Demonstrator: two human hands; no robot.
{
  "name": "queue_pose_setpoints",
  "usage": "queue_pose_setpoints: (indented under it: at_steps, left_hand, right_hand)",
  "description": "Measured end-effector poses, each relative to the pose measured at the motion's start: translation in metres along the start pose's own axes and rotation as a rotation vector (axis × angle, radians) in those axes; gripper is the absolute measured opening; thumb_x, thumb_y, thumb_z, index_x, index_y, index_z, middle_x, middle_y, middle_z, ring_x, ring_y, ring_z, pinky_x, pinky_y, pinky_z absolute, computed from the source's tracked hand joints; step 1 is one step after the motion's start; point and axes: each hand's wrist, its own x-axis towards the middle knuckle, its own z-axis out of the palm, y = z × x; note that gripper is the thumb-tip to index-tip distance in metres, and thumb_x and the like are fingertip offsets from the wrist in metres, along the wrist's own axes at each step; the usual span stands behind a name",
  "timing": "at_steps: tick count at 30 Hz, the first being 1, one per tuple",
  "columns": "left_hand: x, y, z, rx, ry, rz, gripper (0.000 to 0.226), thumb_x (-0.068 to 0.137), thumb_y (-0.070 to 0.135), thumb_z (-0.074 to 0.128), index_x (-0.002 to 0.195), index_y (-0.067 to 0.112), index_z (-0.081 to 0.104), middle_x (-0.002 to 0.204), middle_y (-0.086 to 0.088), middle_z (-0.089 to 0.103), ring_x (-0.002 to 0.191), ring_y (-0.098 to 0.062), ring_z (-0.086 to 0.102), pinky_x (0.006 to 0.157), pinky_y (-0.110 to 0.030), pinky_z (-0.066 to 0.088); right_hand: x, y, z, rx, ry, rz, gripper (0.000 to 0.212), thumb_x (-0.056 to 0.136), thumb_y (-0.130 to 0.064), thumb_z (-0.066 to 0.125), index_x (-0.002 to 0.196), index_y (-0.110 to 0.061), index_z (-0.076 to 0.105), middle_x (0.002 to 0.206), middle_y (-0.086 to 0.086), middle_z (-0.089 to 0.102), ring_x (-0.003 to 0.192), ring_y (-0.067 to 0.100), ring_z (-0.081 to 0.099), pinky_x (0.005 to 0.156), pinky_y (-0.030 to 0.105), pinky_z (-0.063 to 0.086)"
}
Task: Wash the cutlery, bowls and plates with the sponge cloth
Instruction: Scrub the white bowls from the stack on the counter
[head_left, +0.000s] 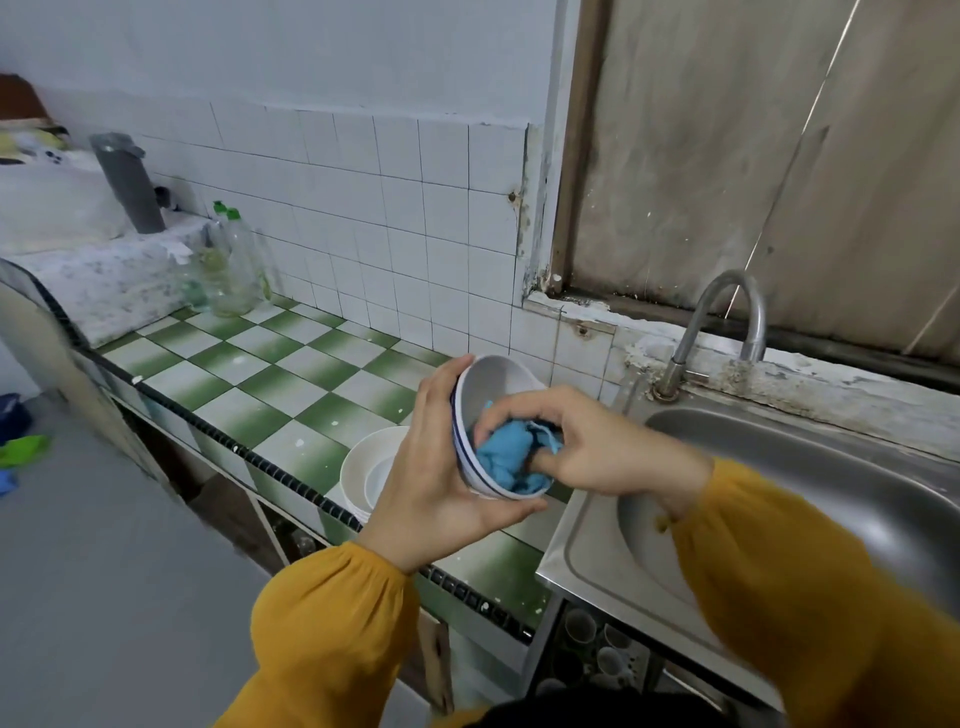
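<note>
My left hand (434, 467) grips a white bowl with a blue rim (485, 389), tilted on its side above the counter edge. Inside the bowl my right hand (576, 441) holds a crumpled blue sponge cloth (506, 460) pressed against the bowl's inner wall. Below and left of the held bowl, white bowls (371, 467) sit stacked on the green-and-white checkered counter (280, 374), partly hidden by my left hand. No cutlery is in sight.
A steel sink (831, 478) with a curved tap (727, 322) lies to the right. Clear bottles with green caps (231, 265) stand at the counter's far left beside a grey pipe (127, 182). Cups (597, 644) sit on a shelf under the sink.
</note>
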Motion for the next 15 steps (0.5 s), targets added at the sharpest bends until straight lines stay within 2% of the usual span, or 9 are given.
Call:
queue_pose_setpoints:
  at_steps: [2,4,5,7,8,11,13,15]
  left_hand:
    - [0.001,0.000,0.001,-0.076,-0.024,-0.014,0.116,0.051,0.046,0.091,0.143,0.021,0.026,0.137,-0.003,0.042,0.127,-0.020,0.048,0.103,-0.038,0.046]
    - [0.002,0.005,0.003,-0.132,-0.072,-0.045,0.116,0.050,0.041,0.091,0.143,0.017,0.026,0.136,-0.005,0.046,0.126,-0.021,0.051,0.103,-0.038,0.046]
    - [0.002,0.007,0.003,-0.152,-0.106,-0.055,0.115,0.050,0.039,0.091,0.143,0.017,0.026,0.135,-0.002,0.047,0.126,-0.019,0.051,0.103,-0.034,0.045]
    - [0.001,0.008,0.001,-0.189,-0.182,-0.080,0.114,0.049,0.033,0.092,0.142,0.019,0.027,0.134,0.010,0.049,0.127,-0.010,0.050,0.101,-0.022,0.043]
    - [0.001,0.009,-0.001,-0.208,-0.230,-0.098,0.112,0.048,0.031,0.093,0.140,0.022,0.029,0.132,0.015,0.050,0.125,-0.006,0.051,0.099,-0.017,0.042]
    - [0.000,0.009,-0.007,-0.287,-0.400,-0.176,0.104,0.047,0.029,0.090,0.136,0.023,0.035,0.127,0.008,0.057,0.118,-0.008,0.058,0.094,-0.018,0.046]
    - [-0.003,0.008,-0.009,-0.291,-0.432,-0.195,0.103,0.048,0.028,0.090,0.137,0.022,0.036,0.126,0.005,0.058,0.119,-0.010,0.058,0.095,-0.020,0.047]
    - [-0.004,0.007,-0.011,-0.235,-0.364,-0.174,0.108,0.048,0.030,0.093,0.138,0.025,0.034,0.128,0.009,0.055,0.120,-0.007,0.055,0.097,-0.021,0.045]
  right_hand:
    - [0.003,0.003,-0.009,-0.416,-0.030,-0.159,0.046,0.062,0.009,0.052,0.088,-0.024,0.071,0.102,-0.007,0.068,0.100,0.016,0.061,0.081,0.038,0.053]
    - [0.005,0.010,-0.005,-0.806,0.033,-0.346,0.030,0.068,0.004,0.058,0.079,-0.022,0.068,0.102,-0.002,0.068,0.097,0.025,0.059,0.064,0.040,0.053]
    - [0.005,0.013,-0.001,-0.910,0.098,-0.426,0.023,0.077,0.002,0.060,0.079,-0.020,0.067,0.103,0.002,0.068,0.098,0.028,0.060,0.063,0.040,0.053]
    - [0.001,0.021,0.002,-0.969,0.234,-0.573,0.020,0.094,-0.005,0.057,0.084,-0.016,0.070,0.108,0.009,0.069,0.099,0.033,0.062,0.072,0.040,0.054]
    - [-0.002,0.024,0.002,-0.969,0.279,-0.657,0.018,0.096,-0.009,0.058,0.085,-0.014,0.072,0.109,0.012,0.069,0.100,0.036,0.063,0.076,0.041,0.054]
    - [-0.012,0.031,0.001,-0.952,0.265,-0.902,0.016,0.092,-0.008,0.065,0.079,-0.010,0.072,0.106,0.014,0.071,0.100,0.038,0.066,0.081,0.043,0.055]
    - [-0.013,0.032,0.001,-0.966,0.163,-0.883,0.015,0.092,-0.007,0.064,0.080,-0.011,0.072,0.107,0.014,0.071,0.100,0.037,0.066,0.081,0.043,0.055]
    - [-0.010,0.031,0.001,-0.994,0.080,-0.670,0.017,0.093,-0.006,0.058,0.092,-0.016,0.072,0.109,0.011,0.069,0.096,0.035,0.063,0.073,0.043,0.055]
